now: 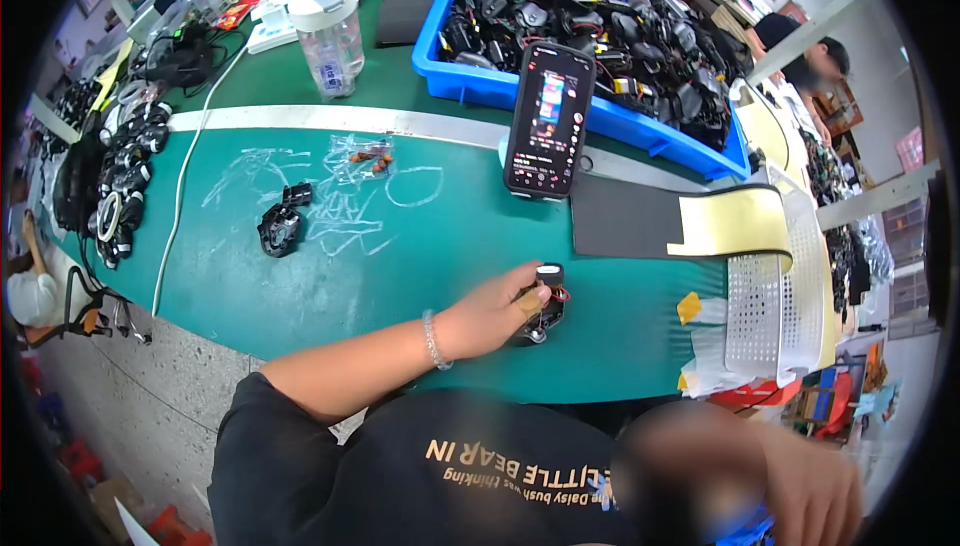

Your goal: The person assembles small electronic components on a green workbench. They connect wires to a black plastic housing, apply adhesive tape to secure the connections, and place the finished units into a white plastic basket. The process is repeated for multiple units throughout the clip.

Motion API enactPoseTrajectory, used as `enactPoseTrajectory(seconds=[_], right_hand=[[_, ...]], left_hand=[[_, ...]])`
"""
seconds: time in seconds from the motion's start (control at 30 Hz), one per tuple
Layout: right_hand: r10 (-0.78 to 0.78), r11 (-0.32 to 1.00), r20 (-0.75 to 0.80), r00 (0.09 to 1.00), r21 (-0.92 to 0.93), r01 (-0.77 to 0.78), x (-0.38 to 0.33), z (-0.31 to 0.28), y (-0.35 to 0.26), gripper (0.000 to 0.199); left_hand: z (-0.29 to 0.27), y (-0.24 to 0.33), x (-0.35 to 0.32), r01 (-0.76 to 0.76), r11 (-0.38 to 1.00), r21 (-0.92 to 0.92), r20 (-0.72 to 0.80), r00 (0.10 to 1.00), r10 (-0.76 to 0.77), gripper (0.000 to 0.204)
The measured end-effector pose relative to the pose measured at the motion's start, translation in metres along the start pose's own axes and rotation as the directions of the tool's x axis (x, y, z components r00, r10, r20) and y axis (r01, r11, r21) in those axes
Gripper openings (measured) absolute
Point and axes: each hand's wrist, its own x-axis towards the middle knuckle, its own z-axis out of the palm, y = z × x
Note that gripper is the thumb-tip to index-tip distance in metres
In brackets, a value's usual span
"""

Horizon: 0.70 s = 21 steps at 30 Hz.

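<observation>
At the near middle of the green table, my left hand (488, 314) is closed on a small black plastic device (547, 318) with thin red wires showing. A tan wrap is on one finger, which presses against the device's upper part. My right hand (815, 491) is low at the right, off the table's near edge and smeared. Something blue (745, 526) shows beside it; whether the hand grips it is hidden. To the left on the table lies an opened black housing (282, 228), apart from both hands.
A phone (550, 121) stands propped before a blue bin (590, 106) full of black devices. Small orange-brown parts (372, 160) lie left of centre. A dark mat (625, 218), a white perforated basket (760, 316), a lidded bottle (330, 41) and a white cable (190, 166) surround the work area.
</observation>
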Motion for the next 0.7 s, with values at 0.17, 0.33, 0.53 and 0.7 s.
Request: enactPoseTrajectory(seconds=[0.17,0.33,0.53,0.7], right_hand=[[-0.273,0.664,-0.569,0.775,-0.695,-0.277,-0.053,-0.039,0.011,0.018],[0.518,-0.598,-0.417,0.747,-0.801,-0.033,-0.079,-0.09,0.056,0.029],[0.736,-0.612,-0.488,0.47,-0.776,0.154,-0.07,-0.102,0.043,0.019],[0.71,-0.648,-0.565,0.42,-0.758,0.077,-0.064,-0.1,0.035,0.015]], left_hand=[[-0.006,-0.007,-0.003,-0.013,1.0,0.013,-0.029,0.999,0.013,0.028],[0.001,-0.002,-0.005,-0.168,0.97,0.177,-0.053,0.982,0.179,0.025],[0.0,0.004,-0.005,0.03,0.996,0.09,-0.021,0.999,-0.028,0.024],[0.002,-0.003,-0.005,-0.024,0.999,0.029,-0.061,0.998,0.026,0.011]])
